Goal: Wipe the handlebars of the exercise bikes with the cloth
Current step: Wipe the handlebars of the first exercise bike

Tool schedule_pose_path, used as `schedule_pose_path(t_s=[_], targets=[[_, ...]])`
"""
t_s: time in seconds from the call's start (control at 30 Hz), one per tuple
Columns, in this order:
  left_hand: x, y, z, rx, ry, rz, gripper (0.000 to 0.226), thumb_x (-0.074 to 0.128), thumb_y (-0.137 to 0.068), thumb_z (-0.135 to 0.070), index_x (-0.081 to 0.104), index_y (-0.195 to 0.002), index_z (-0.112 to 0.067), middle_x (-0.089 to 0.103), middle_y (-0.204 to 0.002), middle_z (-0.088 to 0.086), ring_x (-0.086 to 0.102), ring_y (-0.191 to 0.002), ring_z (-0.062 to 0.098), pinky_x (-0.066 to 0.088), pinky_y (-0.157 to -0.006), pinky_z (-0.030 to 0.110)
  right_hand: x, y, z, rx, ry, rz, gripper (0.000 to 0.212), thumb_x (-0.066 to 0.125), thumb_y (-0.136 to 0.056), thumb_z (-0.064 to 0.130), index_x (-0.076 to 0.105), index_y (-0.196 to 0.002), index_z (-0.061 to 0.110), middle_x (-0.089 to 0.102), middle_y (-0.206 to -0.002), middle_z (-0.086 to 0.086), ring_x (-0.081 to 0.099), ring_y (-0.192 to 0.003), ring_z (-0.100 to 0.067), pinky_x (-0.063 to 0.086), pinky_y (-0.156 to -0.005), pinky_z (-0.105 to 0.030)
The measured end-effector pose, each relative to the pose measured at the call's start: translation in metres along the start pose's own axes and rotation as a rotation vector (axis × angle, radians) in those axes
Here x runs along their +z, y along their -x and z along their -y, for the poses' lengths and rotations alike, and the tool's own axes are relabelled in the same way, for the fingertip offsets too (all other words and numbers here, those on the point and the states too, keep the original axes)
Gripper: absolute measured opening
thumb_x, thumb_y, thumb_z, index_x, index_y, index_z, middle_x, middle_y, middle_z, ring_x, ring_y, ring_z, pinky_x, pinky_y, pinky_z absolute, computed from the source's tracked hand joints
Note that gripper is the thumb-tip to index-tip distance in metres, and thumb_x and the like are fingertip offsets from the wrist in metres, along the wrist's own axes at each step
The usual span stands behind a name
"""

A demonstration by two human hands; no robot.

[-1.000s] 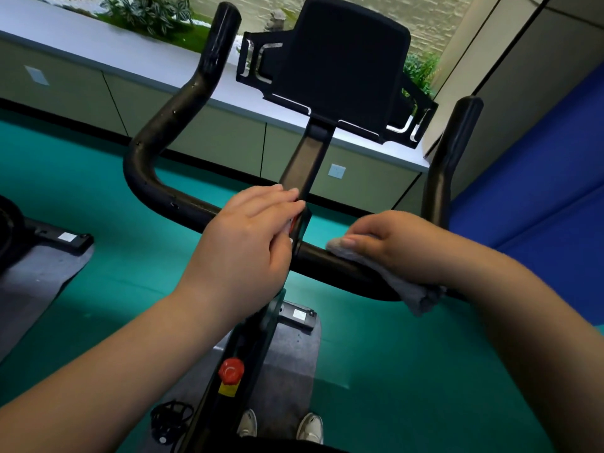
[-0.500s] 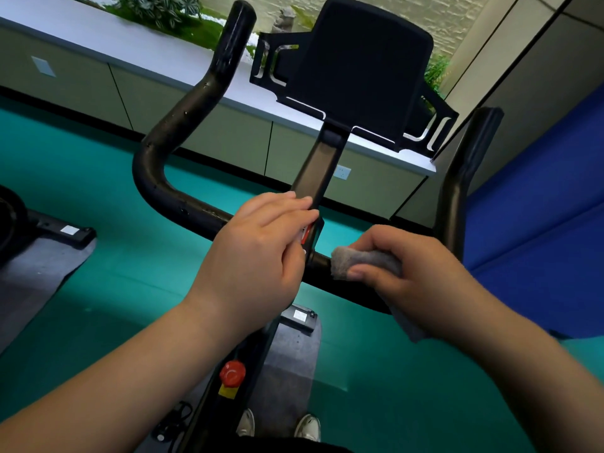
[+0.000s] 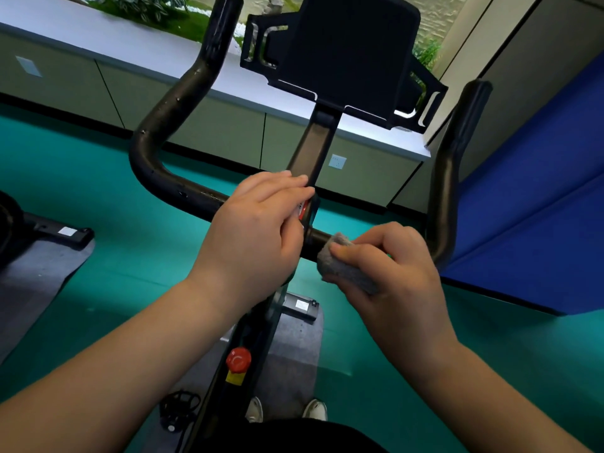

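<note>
My right hand has bunched the cloth tight and slid it inward along the bar toward the stem, left hand resting flat there, so the middle's getting wiped now.

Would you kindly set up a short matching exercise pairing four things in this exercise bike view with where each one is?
Things:
1. crumpled grey cloth
2. round red knob
3. black tablet holder
4. left hand

Places:
A. on top of the centre post
B. low on the bike frame
C. pinched in the right hand against the black handlebar
D. resting at the middle of the bar

Pairs: 1-C, 2-B, 3-A, 4-D
</note>
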State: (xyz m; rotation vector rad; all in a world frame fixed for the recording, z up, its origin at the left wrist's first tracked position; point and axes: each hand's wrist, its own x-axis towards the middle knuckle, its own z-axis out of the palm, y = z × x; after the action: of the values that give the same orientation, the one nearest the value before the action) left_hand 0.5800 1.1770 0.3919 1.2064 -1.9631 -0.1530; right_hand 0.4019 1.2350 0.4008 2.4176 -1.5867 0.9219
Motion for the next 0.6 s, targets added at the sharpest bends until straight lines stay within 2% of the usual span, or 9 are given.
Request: schedule_pose_path(t_s=[0.13,0.2,0.23,0.3,0.4,0.5,0.6], targets=[[-0.001,0.0,-0.002,0.004,-0.006,0.003,0.036,0.043,-0.087,-0.013,0.068,-0.112,-0.008,0.066,-0.119,0.004,0.056,-0.117,0.02,0.031,-0.108,0.02,-0.002,0.008,0.004,-0.001,0.019,-0.02,0.02,0.072,-0.082,0.019,0.073,-0.095,0.004,0.059,-0.085,-0.009,0.053,-0.074,-0.028,0.044,-0.063,-0.039],[0.0,0.0,-0.002,0.001,-0.009,-0.005,0.036,0.043,-0.086,-0.013,0.069,-0.112,-0.008,0.066,-0.118,0.004,0.056,-0.117,0.02,0.032,-0.108,0.021,-0.009,0.022,0.002,0.074,-0.093,-0.025,0.022,0.074,-0.079,0.019,0.074,-0.097,0.006,0.06,-0.088,-0.006,0.058,-0.079,-0.022,0.048,-0.069,-0.032],[0.0,0.0,-0.002,-0.003,-0.013,-0.007,0.037,0.043,-0.086,-0.013,0.069,-0.112,-0.009,0.067,-0.118,0.003,0.056,-0.117,0.02,0.032,-0.108,0.021,-0.012,0.029,0.004,0.17,-0.2,-0.029,0.023,0.076,-0.077,0.019,0.074,-0.097,0.009,0.062,-0.09,-0.002,0.06,-0.083,-0.016,0.048,-0.073,-0.024],[0.0,0.0,-0.002,-0.009,-0.021,-0.008,0.038,0.042,-0.086,-0.014,0.069,-0.112,-0.009,0.067,-0.118,0.003,0.056,-0.117,0.019,0.03,-0.108,0.019,-0.014,0.043,0.011,0.479,-0.454,-0.032,0.021,0.081,-0.072,0.019,0.074,-0.092,0.02,0.068,-0.09,0.008,0.063,-0.086,-0.004,0.044,-0.076,-0.01],[0.0,0.0,-0.003,-0.008,-0.034,-0.012,0.038,0.042,-0.085,-0.014,0.069,-0.111,-0.009,0.067,-0.117,0.003,0.057,-0.116,0.019,0.028,-0.108,0.017,-0.004,0.061,0.018,0.923,-0.738,-0.053,0.018,0.081,-0.071,0.017,0.074,-0.084,0.027,0.073,-0.083,0.015,0.067,-0.079,0.002,0.046,-0.067,-0.008],[0.0,0.0,-0.004,-0.004,-0.045,-0.016,0.038,0.042,-0.085,-0.014,0.07,-0.111,-0.009,0.067,-0.117,0.003,0.057,-0.116,0.019,0.032,-0.108,0.023,0.005,0.062,0.012,1.116,-0.812,-0.142,0.015,0.078,-0.075,0.021,0.073,-0.089,0.024,0.074,-0.084,0.013,0.068,-0.079,-0.001,0.051,-0.069,-0.016],[0.0,0.0,-0.004,-0.018,-0.047,-0.027,0.037,0.043,-0.085,-0.014,0.07,-0.11,-0.01,0.067,-0.117,0.002,0.057,-0.116,0.019,0.035,-0.107,0.025,0.015,0.052,0.013,1.145,-0.918,-0.194,0.018,0.077,-0.075,0.02,0.072,-0.092,0.02,0.076,-0.085,0.009,0.07,-0.081,-0.005,0.053,-0.073,-0.021]])
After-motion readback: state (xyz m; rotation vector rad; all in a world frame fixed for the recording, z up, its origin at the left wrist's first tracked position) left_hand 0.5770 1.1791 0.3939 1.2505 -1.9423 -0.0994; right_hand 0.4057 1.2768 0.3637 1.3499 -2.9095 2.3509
